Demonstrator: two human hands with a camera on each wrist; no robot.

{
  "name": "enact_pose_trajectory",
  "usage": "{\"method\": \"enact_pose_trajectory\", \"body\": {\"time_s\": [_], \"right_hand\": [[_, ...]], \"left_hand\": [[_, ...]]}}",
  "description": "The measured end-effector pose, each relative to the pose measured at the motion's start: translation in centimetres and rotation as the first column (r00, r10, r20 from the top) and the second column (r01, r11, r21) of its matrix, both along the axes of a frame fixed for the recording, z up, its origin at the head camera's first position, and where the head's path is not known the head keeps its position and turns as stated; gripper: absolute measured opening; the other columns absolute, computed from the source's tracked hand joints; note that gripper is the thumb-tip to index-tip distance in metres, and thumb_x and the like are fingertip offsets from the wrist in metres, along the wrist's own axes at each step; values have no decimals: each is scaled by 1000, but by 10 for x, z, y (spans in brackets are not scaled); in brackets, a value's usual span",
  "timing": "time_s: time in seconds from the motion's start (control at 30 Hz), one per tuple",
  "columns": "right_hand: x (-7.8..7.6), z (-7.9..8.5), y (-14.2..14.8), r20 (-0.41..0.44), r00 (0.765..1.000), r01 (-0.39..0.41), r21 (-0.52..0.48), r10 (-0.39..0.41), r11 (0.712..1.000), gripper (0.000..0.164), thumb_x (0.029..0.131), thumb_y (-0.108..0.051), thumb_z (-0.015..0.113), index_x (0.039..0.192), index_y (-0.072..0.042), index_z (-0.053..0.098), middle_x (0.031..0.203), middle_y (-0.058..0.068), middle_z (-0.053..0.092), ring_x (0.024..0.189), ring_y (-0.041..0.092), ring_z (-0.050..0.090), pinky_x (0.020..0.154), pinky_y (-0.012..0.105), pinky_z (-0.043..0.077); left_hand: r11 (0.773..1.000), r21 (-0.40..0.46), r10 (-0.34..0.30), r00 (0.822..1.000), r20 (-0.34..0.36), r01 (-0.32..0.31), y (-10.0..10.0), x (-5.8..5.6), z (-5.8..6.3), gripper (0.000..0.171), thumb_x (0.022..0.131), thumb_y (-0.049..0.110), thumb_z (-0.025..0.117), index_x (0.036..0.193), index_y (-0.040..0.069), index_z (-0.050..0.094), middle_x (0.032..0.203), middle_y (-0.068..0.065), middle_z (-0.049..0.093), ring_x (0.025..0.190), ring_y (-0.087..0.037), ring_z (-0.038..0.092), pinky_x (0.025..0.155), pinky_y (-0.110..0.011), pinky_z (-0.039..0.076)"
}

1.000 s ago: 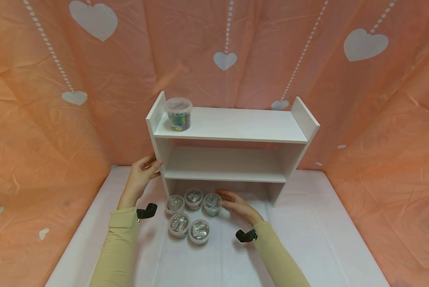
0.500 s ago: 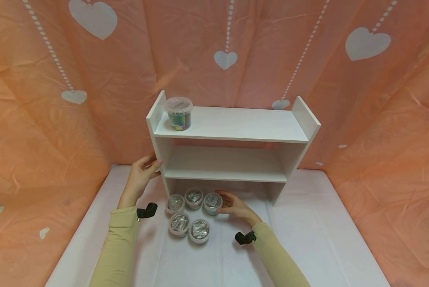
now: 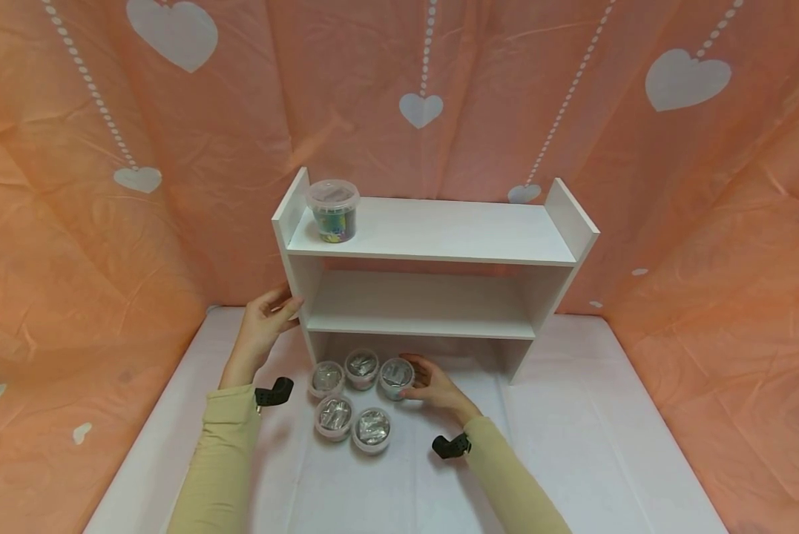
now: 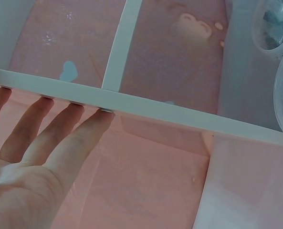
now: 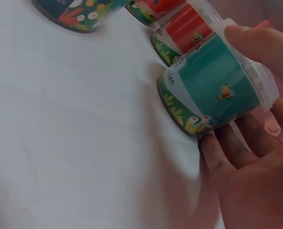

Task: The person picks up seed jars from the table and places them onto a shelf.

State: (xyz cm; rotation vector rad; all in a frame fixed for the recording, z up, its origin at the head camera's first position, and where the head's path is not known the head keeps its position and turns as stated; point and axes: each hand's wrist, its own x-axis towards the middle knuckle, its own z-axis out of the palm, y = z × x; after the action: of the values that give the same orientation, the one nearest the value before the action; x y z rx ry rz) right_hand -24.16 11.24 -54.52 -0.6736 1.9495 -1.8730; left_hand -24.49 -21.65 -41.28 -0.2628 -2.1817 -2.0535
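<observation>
My left hand [image 3: 260, 324] holds the left side panel of a white shelf unit [image 3: 426, 300]. In the left wrist view its fingers [image 4: 67, 138] press the panel's outer face, with part of the thumb at the front edge. My right hand [image 3: 442, 389] grips a lidded plastic tub [image 3: 396, 374] in front of the bottom compartment. The right wrist view shows a teal tub side [image 5: 217, 88] with a garden print and a bee; the thumb lies at its lid and fingers curl around the far side. Several similar tubs [image 3: 334, 417] stand close to its left.
On the left end of the top shelf stands another clear-lidded tub [image 3: 334, 213]. The unit stands on a white-covered table [image 3: 573, 452]. An orange cloth with white hearts [image 3: 366, 96] hangs behind and on both sides.
My right hand has shifted slightly left, and its thumb has come forward onto the front of the tub, closing around it. The left hand and the other tubs stay put.
</observation>
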Motion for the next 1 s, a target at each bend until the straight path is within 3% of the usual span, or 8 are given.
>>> {"method": "enact_pose_trajectory", "body": {"time_s": [0.23,1.0], "right_hand": [[9,14,-1,-8,1000,5,18,-5,1000,72,80,12,69,141,11,31,141,31,36,130,43,35,110,51,25],[12,10,1,-56,994,93,20,-92,995,69,77,14,71,137,12,38,132,31,46,119,40,48,103,47,39]], "left_hand": [[1000,-7,5,1000,1,-5,1,0,1,55,96,19,60,143,-2,40,141,-24,43,118,-26,51,85,-32,53],[1000,1,2,1000,-7,-2,1,0,0,55,96,18,60,143,-2,41,140,-26,42,109,-13,55,80,-26,54]]}}
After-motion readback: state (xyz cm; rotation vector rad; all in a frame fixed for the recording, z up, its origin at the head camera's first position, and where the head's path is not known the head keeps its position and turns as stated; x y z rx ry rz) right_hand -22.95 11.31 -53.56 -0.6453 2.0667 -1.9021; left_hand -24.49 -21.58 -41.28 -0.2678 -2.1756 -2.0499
